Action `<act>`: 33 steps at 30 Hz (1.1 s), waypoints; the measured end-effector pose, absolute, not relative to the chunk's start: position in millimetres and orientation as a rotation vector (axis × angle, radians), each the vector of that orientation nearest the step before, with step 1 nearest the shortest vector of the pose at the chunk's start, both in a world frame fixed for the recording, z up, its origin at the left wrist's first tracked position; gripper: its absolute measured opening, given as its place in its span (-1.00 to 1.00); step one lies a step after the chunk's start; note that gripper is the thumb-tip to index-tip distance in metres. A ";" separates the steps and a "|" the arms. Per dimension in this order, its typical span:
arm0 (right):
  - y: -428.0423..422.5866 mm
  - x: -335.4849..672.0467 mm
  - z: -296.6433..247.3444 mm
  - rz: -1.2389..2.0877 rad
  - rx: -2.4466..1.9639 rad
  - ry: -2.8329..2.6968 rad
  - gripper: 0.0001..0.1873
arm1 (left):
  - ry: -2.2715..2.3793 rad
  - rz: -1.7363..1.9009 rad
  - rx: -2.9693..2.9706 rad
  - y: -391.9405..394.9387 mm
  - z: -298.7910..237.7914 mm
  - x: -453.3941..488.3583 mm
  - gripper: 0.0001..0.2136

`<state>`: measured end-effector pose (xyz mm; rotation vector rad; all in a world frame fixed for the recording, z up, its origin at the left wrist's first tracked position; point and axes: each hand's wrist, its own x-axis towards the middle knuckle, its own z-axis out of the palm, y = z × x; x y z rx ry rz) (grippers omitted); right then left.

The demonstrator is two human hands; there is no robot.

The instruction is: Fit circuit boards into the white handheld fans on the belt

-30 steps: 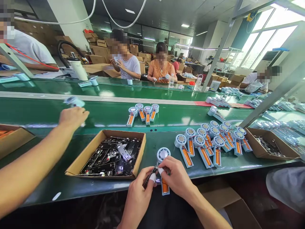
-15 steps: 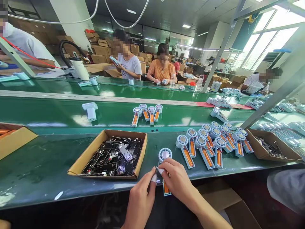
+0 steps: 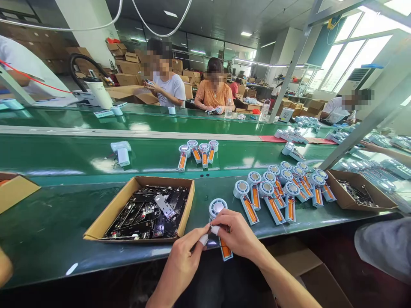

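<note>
A light-blue handheld fan [image 3: 218,207] lies at the bench's front edge, its opened handle showing an orange battery [image 3: 226,250] and thin wires. Over the left side of its handle, the fingertips of my two hands meet. My left hand [image 3: 183,259] is pinched, with a white cover on the thumb. My right hand [image 3: 236,234] pinches from the other side and also wears a white finger cover. Something tiny and dark sits between the fingertips, perhaps a wire end, too small to name. Part of the fan's handle is hidden behind my right hand.
A cardboard tray [image 3: 189,214] of black circuit boards stands left of the fan. Several open fans [image 3: 266,188] crowd the right, beside another tray [image 3: 380,206]. Further fans [image 3: 204,147] lie on the green conveyor [image 3: 154,160]. Co-workers sit across it. A metal post [image 3: 346,143] slants at right.
The view has shifted slightly, and most things sit a little further left. Both my hands stay pinched together over the same fan. At far right, another person's arm now reaches in.
</note>
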<state>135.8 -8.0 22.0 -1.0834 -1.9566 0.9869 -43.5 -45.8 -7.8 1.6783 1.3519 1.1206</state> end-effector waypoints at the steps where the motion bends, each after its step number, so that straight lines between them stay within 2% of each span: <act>1: -7.5 136.0 21.3 0.992 -1.085 -1.934 -0.75 | 1.361 1.105 1.663 -45.8 -6.5 -42.8 -0.71; 4: -3.2 140.8 19.4 1.091 -1.052 -1.823 -0.81 | 1.391 1.055 1.501 -46.1 -3.8 -39.4 -0.65; 9: -6.9 151.5 22.1 1.305 -1.186 -1.559 -0.50 | 1.429 1.085 1.258 -48.8 -1.9 -31.9 -0.54; 15: -29.5 146.0 26.2 1.223 -1.319 -1.717 -0.76 | 1.373 1.156 1.201 -63.7 2.6 -21.8 -0.59; 17: -28.9 146.9 22.4 1.269 -1.294 -1.674 -0.82 | 1.356 1.148 1.111 -62.9 -1.6 -19.8 -0.53; 20: -23.9 149.6 15.5 1.478 -1.137 -1.505 -0.81 | 1.399 1.051 1.120 -51.4 -11.5 -17.2 -0.46; 25: -26.8 146.3 19.2 1.525 -0.933 -1.549 -0.84 | 1.282 0.921 1.375 -35.1 -15.2 -13.1 -0.57; 29: -33.9 149.3 26.5 1.629 -0.816 -1.539 -0.78 | 0.998 0.860 1.005 -41.9 -11.5 -12.9 -0.52; 33: -35.3 159.0 32.6 1.636 -0.871 -1.479 -0.72 | 1.053 1.034 0.833 -50.4 -9.8 -11.2 -0.46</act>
